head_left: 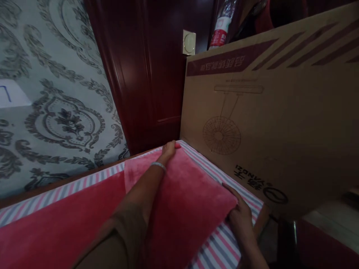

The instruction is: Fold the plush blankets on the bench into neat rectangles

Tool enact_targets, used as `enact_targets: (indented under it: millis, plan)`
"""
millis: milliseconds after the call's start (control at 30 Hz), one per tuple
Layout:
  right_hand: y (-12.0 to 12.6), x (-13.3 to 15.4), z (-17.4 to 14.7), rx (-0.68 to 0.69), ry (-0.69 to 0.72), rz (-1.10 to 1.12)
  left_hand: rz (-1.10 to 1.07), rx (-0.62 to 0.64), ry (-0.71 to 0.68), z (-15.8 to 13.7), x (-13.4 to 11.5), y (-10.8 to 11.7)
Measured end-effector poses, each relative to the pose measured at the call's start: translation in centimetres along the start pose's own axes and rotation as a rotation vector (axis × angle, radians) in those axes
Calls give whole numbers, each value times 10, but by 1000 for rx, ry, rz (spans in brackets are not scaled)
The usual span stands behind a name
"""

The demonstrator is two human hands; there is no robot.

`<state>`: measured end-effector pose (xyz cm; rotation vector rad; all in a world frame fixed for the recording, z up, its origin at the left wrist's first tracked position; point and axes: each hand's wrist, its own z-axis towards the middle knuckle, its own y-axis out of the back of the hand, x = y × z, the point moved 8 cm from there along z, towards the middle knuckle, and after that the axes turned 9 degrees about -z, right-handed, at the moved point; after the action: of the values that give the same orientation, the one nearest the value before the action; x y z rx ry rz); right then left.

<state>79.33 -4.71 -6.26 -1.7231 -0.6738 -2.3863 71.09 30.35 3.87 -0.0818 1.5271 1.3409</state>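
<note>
A plush pink-red blanket [187, 194] lies over a striped sheet [81, 183] on a bed-like surface. My left hand [169, 150], with a bracelet at the wrist, is stretched to the far end and closed on one corner of the blanket. On the right, my right hand [241, 216] grips another corner, fingers under and thumb side along the edge. Between both hands the blanket lies fairly flat, with a lighter folded-looking strip near my left forearm. Part of the right fingers is hidden by the cloth.
A tall cardboard box [269, 123] with a fan drawing borders the right side. Atop it stand a plastic bottle [221, 30] and dark items. Behind are a dark red wooden panel [140, 67] and patterned wallpaper [67, 116]. A dark glossy object [316, 243] sits lower right.
</note>
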Motion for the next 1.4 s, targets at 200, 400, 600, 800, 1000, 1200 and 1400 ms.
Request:
enact_targets:
  millis: [200, 400, 600, 800, 1000, 1200, 1400]
  plan:
    - [9, 0, -4, 25, -118, 18, 50, 86, 46, 2, 30, -16]
    - [17, 5, -9, 42, -180, -65, 121, 171, 117, -19, 47, 38]
    - [19, 17, -13, -4, -127, -84, 138, 15, 113, -106, 87, 145]
    - [17, 16, -4, -40, 14, -156, 11, -142, 19, -274, 102, 212]
    - [15, 58, -45, -83, 493, -630, 189, -147, 84, -405, 116, 235]
    - [-22, 101, -111, 68, 839, -839, 453, -189, 132, -456, 148, 233]
    - [-55, 117, -132, 325, 1019, -842, 537, -238, 118, -465, 156, 218]
